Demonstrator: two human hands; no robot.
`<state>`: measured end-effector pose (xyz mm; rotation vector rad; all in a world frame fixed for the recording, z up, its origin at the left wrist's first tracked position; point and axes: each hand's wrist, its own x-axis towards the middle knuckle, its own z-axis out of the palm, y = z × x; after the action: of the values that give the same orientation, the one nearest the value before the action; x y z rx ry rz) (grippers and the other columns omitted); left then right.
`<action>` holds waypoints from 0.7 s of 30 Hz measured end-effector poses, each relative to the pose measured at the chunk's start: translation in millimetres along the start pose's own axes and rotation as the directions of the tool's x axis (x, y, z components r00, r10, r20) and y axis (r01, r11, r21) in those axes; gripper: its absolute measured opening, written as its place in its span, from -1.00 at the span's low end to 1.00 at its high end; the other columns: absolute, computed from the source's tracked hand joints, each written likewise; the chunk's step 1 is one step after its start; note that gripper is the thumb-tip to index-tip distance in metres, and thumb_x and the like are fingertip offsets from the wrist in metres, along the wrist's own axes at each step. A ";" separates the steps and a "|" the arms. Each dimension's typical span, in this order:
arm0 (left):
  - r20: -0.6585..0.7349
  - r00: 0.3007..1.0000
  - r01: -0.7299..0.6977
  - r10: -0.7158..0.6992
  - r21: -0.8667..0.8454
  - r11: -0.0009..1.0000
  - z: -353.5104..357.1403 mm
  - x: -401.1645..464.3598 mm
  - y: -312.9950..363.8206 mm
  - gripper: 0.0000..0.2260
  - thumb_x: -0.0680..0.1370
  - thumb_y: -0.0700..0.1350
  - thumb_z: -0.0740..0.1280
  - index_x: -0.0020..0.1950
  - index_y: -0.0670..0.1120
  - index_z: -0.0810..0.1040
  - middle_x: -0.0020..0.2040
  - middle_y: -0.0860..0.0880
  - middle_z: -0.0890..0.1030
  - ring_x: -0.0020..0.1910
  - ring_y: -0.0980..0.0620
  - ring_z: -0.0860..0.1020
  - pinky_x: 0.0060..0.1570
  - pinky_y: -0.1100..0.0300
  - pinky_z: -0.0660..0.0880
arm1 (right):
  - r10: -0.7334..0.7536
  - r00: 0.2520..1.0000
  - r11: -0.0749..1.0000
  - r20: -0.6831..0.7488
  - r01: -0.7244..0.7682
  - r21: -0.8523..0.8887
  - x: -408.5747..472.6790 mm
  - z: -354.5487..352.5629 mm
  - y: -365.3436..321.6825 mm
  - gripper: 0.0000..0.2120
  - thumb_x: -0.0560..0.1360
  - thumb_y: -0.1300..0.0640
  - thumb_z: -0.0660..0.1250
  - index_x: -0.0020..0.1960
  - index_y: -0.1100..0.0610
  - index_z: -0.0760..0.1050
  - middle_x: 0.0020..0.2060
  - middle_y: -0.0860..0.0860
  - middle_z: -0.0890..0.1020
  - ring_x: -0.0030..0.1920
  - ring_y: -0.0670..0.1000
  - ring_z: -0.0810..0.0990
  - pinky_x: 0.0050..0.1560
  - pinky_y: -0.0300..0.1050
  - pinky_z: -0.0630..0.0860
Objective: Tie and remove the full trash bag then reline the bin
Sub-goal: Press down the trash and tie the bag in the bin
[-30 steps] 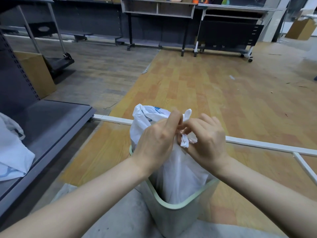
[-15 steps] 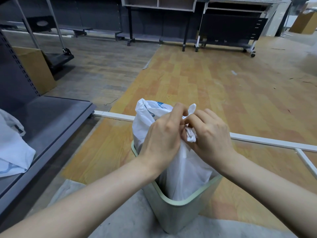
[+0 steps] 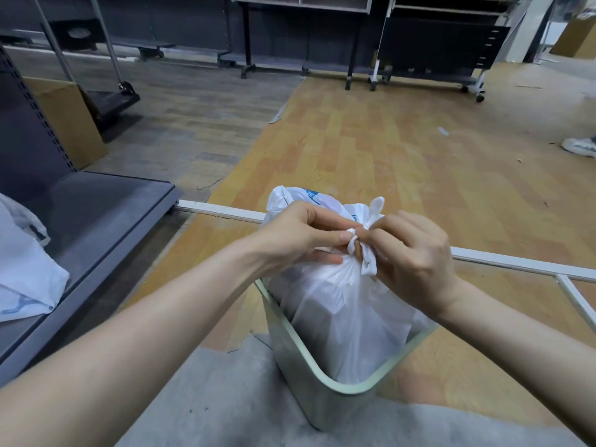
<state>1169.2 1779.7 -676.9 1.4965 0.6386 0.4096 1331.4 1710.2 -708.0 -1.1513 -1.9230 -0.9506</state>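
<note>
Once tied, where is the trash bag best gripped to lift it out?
Probably at the gathered neck just below the knot, coming from above: the trash bag narrows there, while its bulging body sits walled in by the bin.

Open floor ahead and to the right of the bin; shelving crowds the left.

The pale green bin (image 3: 325, 379) stands on the floor with the white trash bag (image 3: 348, 311) rising above its rim, both hands, left hand (image 3: 300, 235) and right hand (image 3: 412, 256), meeting at the bag's gathered neck, so the space straight over the bin is taken. To the left a grey shelf base (image 3: 96, 214) juts out near the bin, carrying a loose white bag (image 3: 22, 272). A white floor rail (image 3: 222, 212) runs across just behind the bin. Beyond it the wooden floor (image 3: 387, 150) lies open up to the wheeled racks (image 3: 429, 40) at the back.
</note>
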 end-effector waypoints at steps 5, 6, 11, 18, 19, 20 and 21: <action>0.125 0.988 0.088 -0.093 0.044 0.995 -5.4 4.6 7.5 -0.84 0.53 -0.28 0.30 0.05 -0.18 0.63 -0.14 0.01 0.68 -0.10 0.19 0.64 -0.18 0.37 0.57 | -0.093 0.996 0.996 0.015 0.093 -0.008 0.3 -7.2 0.0 -0.88 0.34 0.30 0.42 -0.37 0.29 0.60 -0.52 0.10 0.51 -0.55 0.08 0.35 -0.56 -0.15 0.27; 0.143 0.984 0.101 -0.109 0.061 0.993 -5.9 5.4 9.5 -0.84 0.53 -0.29 0.30 0.06 -0.20 0.62 -0.15 0.01 0.69 -0.10 0.18 0.64 -0.16 0.36 0.58 | -0.098 0.995 0.995 0.025 0.098 -0.014 0.3 -8.3 -0.6 -0.87 0.35 0.31 0.40 -0.37 0.29 0.60 -0.52 0.10 0.51 -0.55 0.08 0.34 -0.56 -0.15 0.27; 0.160 0.977 0.132 -0.143 0.081 0.988 -0.8 5.9 9.0 -0.87 0.54 -0.28 0.28 -0.04 -0.18 0.63 -0.23 0.01 0.66 -0.22 0.21 0.62 -0.15 0.36 0.58 | -0.067 0.997 0.998 0.050 0.067 0.012 -2.4 -16.0 -1.9 -0.79 0.42 0.28 0.34 -0.39 0.27 0.57 -0.51 0.09 0.49 -0.54 0.08 0.35 -0.56 -0.16 0.29; 0.091 0.982 0.160 -0.163 0.041 0.986 11.3 3.2 4.6 -0.86 0.54 -0.32 0.26 -0.17 -0.23 0.58 -0.28 -0.08 0.51 -0.43 0.20 0.50 -0.31 0.37 0.57 | -0.037 0.989 0.990 0.146 0.016 0.139 -6.5 -26.8 2.5 -0.80 0.44 0.29 0.29 -0.32 0.25 0.62 -0.45 0.09 0.53 -0.50 0.11 0.43 -0.51 -0.16 0.34; 0.088 0.985 0.148 -0.151 0.041 0.988 13.0 2.8 4.0 -0.84 0.55 -0.32 0.25 -0.19 -0.23 0.56 -0.31 -0.08 0.50 -0.44 0.20 0.50 -0.32 0.37 0.56 | -0.034 0.986 0.991 0.161 0.013 0.135 -7.1 -28.6 2.6 -0.86 0.40 0.29 0.34 -0.30 0.25 0.63 -0.44 0.09 0.54 -0.49 0.11 0.44 -0.50 -0.16 0.35; 0.080 0.989 0.120 -0.123 0.048 0.992 15.3 2.7 3.4 -0.82 0.55 -0.33 0.23 -0.21 -0.23 0.55 -0.35 -0.06 0.49 -0.46 0.20 0.48 -0.34 0.37 0.55 | -0.031 0.985 0.991 0.171 0.007 0.137 -7.4 -29.7 3.3 -0.88 0.40 0.28 0.36 -0.28 0.25 0.63 -0.43 0.09 0.55 -0.49 0.11 0.44 -0.49 -0.16 0.35; 0.064 0.995 0.074 -0.080 0.083 0.994 17.6 2.4 2.7 -0.81 0.56 -0.32 0.23 -0.23 -0.21 0.53 -0.38 -0.04 0.48 -0.46 0.19 0.45 -0.38 0.37 0.51 | -0.027 0.984 0.989 0.176 0.001 0.146 -7.6 -30.6 4.1 -0.87 0.42 0.26 0.36 -0.27 0.25 0.63 -0.43 0.08 0.55 -0.48 0.11 0.43 -0.49 -0.15 0.34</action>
<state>1182.4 1767.5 -675.2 1.5500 0.6634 0.2757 1343.7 1682.5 -698.4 -1.1718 -2.1067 -0.7215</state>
